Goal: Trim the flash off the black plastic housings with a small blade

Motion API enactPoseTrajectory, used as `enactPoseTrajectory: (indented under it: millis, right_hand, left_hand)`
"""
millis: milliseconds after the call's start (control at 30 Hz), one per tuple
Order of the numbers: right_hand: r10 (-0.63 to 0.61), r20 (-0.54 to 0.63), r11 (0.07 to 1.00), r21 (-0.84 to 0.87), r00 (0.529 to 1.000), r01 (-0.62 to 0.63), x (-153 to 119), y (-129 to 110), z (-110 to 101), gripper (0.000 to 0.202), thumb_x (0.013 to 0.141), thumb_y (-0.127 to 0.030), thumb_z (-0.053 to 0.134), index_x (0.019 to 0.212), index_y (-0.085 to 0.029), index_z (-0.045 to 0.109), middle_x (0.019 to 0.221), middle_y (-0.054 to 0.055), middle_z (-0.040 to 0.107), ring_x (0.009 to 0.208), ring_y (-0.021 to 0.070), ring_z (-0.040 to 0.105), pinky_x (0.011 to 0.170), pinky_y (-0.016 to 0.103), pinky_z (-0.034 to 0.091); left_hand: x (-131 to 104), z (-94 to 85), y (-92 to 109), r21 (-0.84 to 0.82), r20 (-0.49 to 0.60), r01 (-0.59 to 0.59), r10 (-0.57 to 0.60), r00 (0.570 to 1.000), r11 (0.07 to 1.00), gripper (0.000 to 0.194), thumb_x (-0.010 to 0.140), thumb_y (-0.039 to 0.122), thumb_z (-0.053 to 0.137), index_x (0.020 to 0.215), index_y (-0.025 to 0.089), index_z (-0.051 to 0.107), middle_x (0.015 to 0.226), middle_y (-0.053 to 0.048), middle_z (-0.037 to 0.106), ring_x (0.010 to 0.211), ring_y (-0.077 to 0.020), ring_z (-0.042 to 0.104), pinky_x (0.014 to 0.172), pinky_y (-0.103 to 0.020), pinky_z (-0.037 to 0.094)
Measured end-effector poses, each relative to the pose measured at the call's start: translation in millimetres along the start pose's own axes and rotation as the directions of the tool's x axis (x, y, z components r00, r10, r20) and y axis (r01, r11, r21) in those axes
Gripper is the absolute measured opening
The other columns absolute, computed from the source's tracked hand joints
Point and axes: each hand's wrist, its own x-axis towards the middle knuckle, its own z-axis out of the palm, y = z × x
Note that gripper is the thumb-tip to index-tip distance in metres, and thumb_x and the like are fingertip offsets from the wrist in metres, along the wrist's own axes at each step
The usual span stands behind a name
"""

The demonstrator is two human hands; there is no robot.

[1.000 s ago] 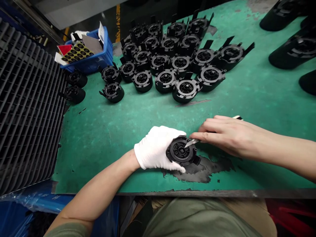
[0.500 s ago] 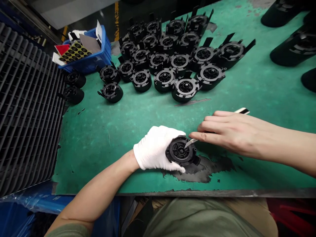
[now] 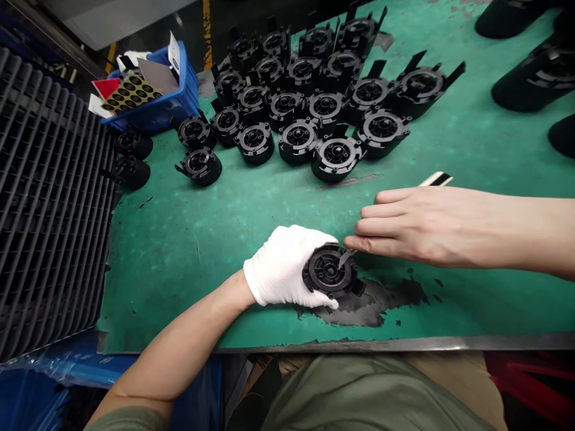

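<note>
The left hand (image 3: 284, 267), in a white glove, clasps a round black plastic part (image 3: 329, 272) on the green mat (image 3: 188, 239) near the table's front edge. The right hand (image 3: 404, 226) pinches a small blade (image 3: 345, 257) — its tip on the part's ribbed face. Behind, matching black parts (image 3: 309, 90) stand clustered beside a blue bin (image 3: 153, 90) — nothing between.

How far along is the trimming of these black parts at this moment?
In hand: the gloved left hand grips one round part on the mat while the right hand sets a blade on its rim. About two dozen like parts stand grouped behind; the picture cannot show which are finished.
</note>
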Motion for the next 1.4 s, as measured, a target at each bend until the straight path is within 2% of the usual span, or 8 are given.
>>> enactPoseTrajectory:
  millis: [200, 333, 667, 767, 900, 1033, 1167, 1400]
  right_hand:
    - [0.028, -0.123, 0.990, -0.136, 0.992, -0.045, -10, -22, 10, 0.049, 0.119, -0.010, 0.039, 0.138, -0.020, 0.084, 0.094, 0.006, 0.073, 0.083, 0.0221, 0.060, 0.079, 0.043, 0.047]
    - [0.074, -0.200, 0.975, -0.192, 0.977, -0.114, -15, -44, 14, 0.049, 0.115, -0.004, 0.040, 0.137, -0.014, 0.082, 0.095, 0.008, 0.074, 0.086, 0.0235, 0.062, 0.083, 0.043, 0.048]
    - [0.183, -0.235, 0.957, -0.181, 0.955, -0.228, -29, -59, 20, 0.049, 0.111, -0.002, 0.047, 0.147, -0.015, 0.077, 0.099, 0.009, 0.077, 0.083, 0.0244, 0.063, 0.077, 0.043, 0.048]
    - [0.321, -0.277, 0.911, -0.169, 0.906, -0.375, -32, -73, 21, 0.051, 0.112, -0.004, 0.046, 0.154, -0.017, 0.073, 0.103, 0.010, 0.078, 0.083, 0.0250, 0.066, 0.073, 0.041, 0.050]
    - [0.455, -0.334, 0.858, -0.083, 0.825, -0.507, -26, -98, 36, 0.043, 0.115, -0.014, 0.052, 0.153, -0.019, 0.073, 0.091, 0.007, 0.071, 0.069, 0.0214, 0.063, 0.058, 0.038, 0.039]
    - [0.502, -0.314, 0.844, -0.026, 0.806, -0.536, -23, -116, 53, 0.067, 0.111, -0.008, 0.047, 0.177, -0.019, 0.053, 0.096, 0.008, 0.069, 0.067, 0.0223, 0.064, 0.053, 0.039, 0.040]
    - [0.523, -0.268, 0.828, -0.064, 0.809, -0.557, -20, -127, 54, 0.081, 0.110, -0.004, 0.043, 0.189, -0.017, 0.032, 0.098, 0.008, 0.068, 0.069, 0.0240, 0.067, 0.051, 0.039, 0.046]
    - [0.580, -0.294, 0.786, -0.042, 0.760, -0.616, -8, -147, 54, 0.067, 0.117, -0.014, 0.053, 0.182, -0.011, 0.039, 0.097, 0.007, 0.067, 0.062, 0.0221, 0.065, 0.050, 0.040, 0.051]
  left_hand:
    - [0, 1.0, 0, 0.003, -0.011, -0.013, 0.013, 1.000, 1.000, 0.070, 0.087, 0.092, 0.083, 0.109, 0.026, 0.074, 0.106, -0.007, 0.088, 0.103, -0.0365, 0.088, 0.084, -0.043, 0.060]
    - [-2, 2.8, -2, 0.003, -0.059, -0.025, 0.026, 0.998, 1.000, 0.074, 0.084, 0.092, 0.085, 0.118, 0.026, 0.077, 0.116, -0.008, 0.089, 0.113, -0.0400, 0.088, 0.091, -0.046, 0.062]
    - [-3, 0.3, -2, -0.028, -0.029, -0.036, 0.036, 0.999, 0.999, 0.073, 0.088, 0.090, 0.087, 0.122, 0.026, 0.077, 0.120, -0.006, 0.090, 0.113, -0.0360, 0.088, 0.092, -0.043, 0.061]
    - [-3, 0.4, -3, -0.036, -0.028, -0.033, 0.032, 0.999, 0.999, 0.074, 0.086, 0.092, 0.087, 0.119, 0.026, 0.077, 0.118, -0.006, 0.090, 0.111, -0.0358, 0.088, 0.090, -0.043, 0.060]
    - [-3, 2.1, -3, -0.015, -0.027, -0.007, 0.007, 1.000, 1.000, 0.078, 0.083, 0.093, 0.087, 0.120, 0.024, 0.078, 0.117, -0.009, 0.090, 0.111, -0.0379, 0.088, 0.091, -0.044, 0.062]
    - [-3, 2.3, -2, -0.015, -0.023, -0.007, 0.007, 1.000, 1.000, 0.078, 0.083, 0.091, 0.088, 0.124, 0.024, 0.079, 0.122, -0.009, 0.090, 0.114, -0.0386, 0.088, 0.092, -0.045, 0.063]
    - [-3, 1.0, 0, -0.014, -0.039, -0.020, 0.019, 0.999, 1.000, 0.070, 0.085, 0.085, 0.090, 0.120, 0.025, 0.078, 0.118, -0.007, 0.091, 0.111, -0.0371, 0.089, 0.089, -0.044, 0.061]
    - [-2, 0.9, 1, -0.016, -0.039, -0.015, 0.014, 0.999, 1.000, 0.070, 0.083, 0.083, 0.092, 0.119, 0.025, 0.078, 0.117, -0.007, 0.091, 0.111, -0.0379, 0.089, 0.089, -0.045, 0.062]
